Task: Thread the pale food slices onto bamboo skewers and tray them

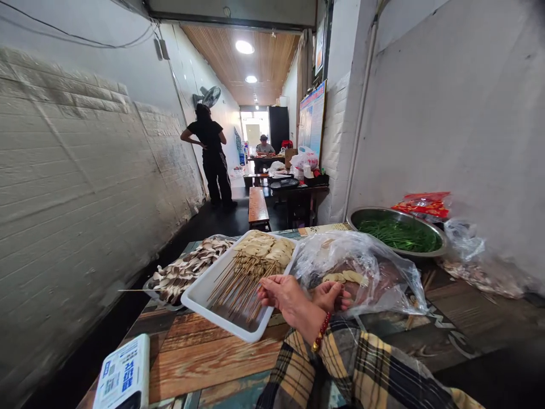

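Note:
My right hand [286,295], with a red bead bracelet, crosses over my left wrist. Its fingertips pinch at the stick ends of several bamboo skewers [238,284] in a white tray [217,321]. Pale flat slices [266,250] are threaded on those skewers at the tray's far end. Partly hidden behind my right wrist, my left hand [332,295] has its fingers curled together beside a clear plastic bag [383,261]. What it holds, if anything, I cannot make out. Just beyond it, loose pale slices [346,277] lie at the bag.
Left of the tray is a clear container heaped with sliced mushrooms [196,264], a skewer jutting out. A white labelled box [123,372] lies at the near left. A metal basin [440,250] of green vegetables stands at the back right. Two people are farther back.

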Available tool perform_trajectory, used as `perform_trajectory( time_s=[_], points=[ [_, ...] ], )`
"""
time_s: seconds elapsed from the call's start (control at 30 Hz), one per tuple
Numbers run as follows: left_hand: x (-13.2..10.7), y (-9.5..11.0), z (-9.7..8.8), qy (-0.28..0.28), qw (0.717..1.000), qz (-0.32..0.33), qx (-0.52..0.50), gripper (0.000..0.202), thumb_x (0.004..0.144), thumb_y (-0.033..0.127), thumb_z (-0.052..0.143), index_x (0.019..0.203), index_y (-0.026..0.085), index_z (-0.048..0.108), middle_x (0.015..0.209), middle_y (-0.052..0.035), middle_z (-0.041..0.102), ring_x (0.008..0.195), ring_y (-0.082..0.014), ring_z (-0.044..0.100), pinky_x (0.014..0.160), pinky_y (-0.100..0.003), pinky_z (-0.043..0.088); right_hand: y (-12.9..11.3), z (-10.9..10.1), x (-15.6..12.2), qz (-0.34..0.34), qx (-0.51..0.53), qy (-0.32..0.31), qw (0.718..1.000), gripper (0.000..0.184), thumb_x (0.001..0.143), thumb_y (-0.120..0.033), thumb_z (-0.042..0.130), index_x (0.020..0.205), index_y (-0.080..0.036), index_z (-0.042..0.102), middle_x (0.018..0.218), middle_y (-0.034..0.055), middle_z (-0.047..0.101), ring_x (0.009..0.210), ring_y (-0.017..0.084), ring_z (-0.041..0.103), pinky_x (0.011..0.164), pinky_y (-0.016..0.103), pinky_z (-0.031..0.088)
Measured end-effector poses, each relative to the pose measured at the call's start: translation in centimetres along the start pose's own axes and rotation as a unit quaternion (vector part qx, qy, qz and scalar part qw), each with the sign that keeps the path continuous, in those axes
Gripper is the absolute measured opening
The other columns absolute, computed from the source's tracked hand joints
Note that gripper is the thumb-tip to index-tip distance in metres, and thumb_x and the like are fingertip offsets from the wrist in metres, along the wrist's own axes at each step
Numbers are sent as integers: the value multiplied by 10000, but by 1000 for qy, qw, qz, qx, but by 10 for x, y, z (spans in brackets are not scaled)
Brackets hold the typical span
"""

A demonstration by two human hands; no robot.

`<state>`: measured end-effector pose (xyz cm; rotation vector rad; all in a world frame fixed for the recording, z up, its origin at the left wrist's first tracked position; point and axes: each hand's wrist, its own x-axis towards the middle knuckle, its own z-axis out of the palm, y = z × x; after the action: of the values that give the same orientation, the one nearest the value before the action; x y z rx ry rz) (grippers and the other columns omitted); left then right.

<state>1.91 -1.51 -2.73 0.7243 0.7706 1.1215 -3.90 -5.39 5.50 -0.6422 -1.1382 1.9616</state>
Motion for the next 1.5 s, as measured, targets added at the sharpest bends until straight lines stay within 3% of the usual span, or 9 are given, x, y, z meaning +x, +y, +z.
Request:
perform_trajectory(
  time_s=[0.17,0.3,0.5,0.7,0.93,1.13,1.23,1.3,1.5],
  points=[
    [-3,-2,4,36,999,37,7,410,571,542,782,710,188,630,659,-68,662,496,-136,575,496,-282,417,4,-4,-28,42,-111,-31,992,419,625,-532,739,655,-128,629,508,-24,612,343,50,488,326,143,340],
    [-7,-2,5,38,998,39,11,396,592,510,784,728,169,637,675,-83,666,504,-145,576,498,-289,411,8,-12,-58,48,-173,-72,981,398,691,-531,699,707,-140,632,473,-58,578,315,37,453,325,133,327],
    [-6,-1,3,46,998,40,6,458,548,547,802,727,168,617,664,-80,662,497,-140,584,490,-272,420,7,-29,-88,30,-224,-52,973,420,755,-547,637,795,-129,634,492,-49,583,303,35,421,310,135,289],
    [-6,10,2,40,998,26,28,583,429,584,841,739,145,615,648,-79,668,513,-154,603,511,-272,460,3,-80,-98,-8,-248,15,969,482,780,-601,564,786,-127,648,452,-51,536,295,45,377,308,159,230],
    [-10,22,9,28,998,36,40,412,638,432,804,872,127,657,750,-46,699,609,-114,620,593,-223,487,-14,-152,-124,-50,-282,156,945,382,798,-517,582,751,-145,657,452,-59,509,325,55,377,344,175,280],
    [-10,28,11,12,999,9,52,360,708,396,765,920,122,665,821,-74,716,683,-128,650,655,-230,520,-34,-229,-170,-95,-426,304,847,257,854,-357,556,737,-164,680,466,-48,536,414,98,483,461,201,378],
    [-10,29,11,16,998,11,56,357,706,395,768,916,126,666,827,-80,720,686,-131,653,656,-232,525,-48,-271,-189,-114,-517,364,767,305,905,-359,495,764,-166,685,487,-31,570,475,129,556,514,211,419],
    [-10,29,10,17,998,14,56,356,703,397,770,914,130,666,830,-80,722,694,-137,656,661,-238,529,-58,-296,-198,-108,-607,388,685,357,955,-359,411,825,-172,685,540,-15,604,512,141,583,526,218,429],
    [-11,30,11,23,998,20,61,385,686,412,777,924,128,675,817,-77,719,684,-132,650,649,-231,524,-76,-323,-199,-116,-693,347,621,219,902,-201,481,938,-205,697,931,63,678,870,200,621,770,287,458]
  ],
)
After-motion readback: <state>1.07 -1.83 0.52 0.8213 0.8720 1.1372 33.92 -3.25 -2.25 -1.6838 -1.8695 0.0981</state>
